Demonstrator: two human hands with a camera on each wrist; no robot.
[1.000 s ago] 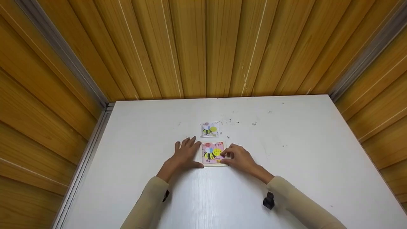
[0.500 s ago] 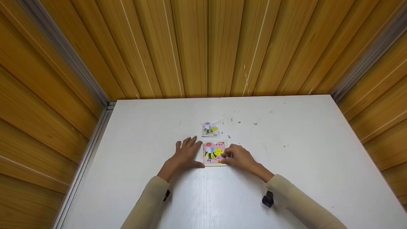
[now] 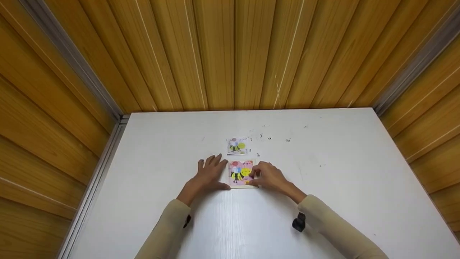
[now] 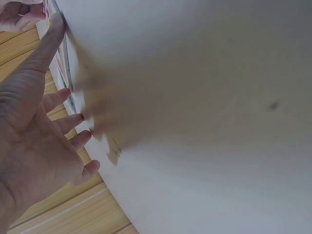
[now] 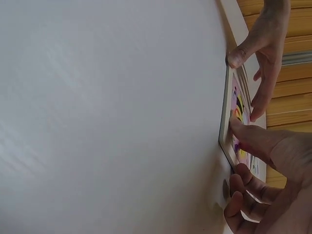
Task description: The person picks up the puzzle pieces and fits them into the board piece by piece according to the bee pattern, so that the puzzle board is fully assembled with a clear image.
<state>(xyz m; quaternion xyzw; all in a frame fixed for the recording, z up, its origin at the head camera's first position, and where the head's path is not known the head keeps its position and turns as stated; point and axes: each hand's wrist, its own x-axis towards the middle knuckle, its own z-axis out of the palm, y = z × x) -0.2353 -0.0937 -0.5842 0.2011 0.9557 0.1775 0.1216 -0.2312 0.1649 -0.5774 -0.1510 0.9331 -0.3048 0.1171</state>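
A small square jigsaw puzzle [image 3: 238, 169] with a yellow-and-black bee on pink lies in a pale wooden tray [image 3: 239, 186] at the middle of the table. My left hand [image 3: 206, 178] has its fingers spread, with thumb and forefinger against the tray's left corners. At the lower right corner my right hand [image 3: 271, 177] pinches a puzzle piece between thumb and forefinger; the piece is mostly hidden. In the right wrist view, the thumb [image 5: 251, 139] lies over the picture and the other fingers curl beside the tray's right edge.
Just beyond the tray lies a small picture card [image 3: 237, 146] showing the same bee. Dark marks [image 3: 269, 138] dot the white table [image 3: 161, 144] to its right. Wood-look panels [image 3: 215, 54] rise behind the table. A black device [image 3: 299, 222] sits under the right sleeve.
The right hand's fingers shift slightly at the puzzle's lower right corner, and the right forearm moves a little left. The left hand and the tray hold still.
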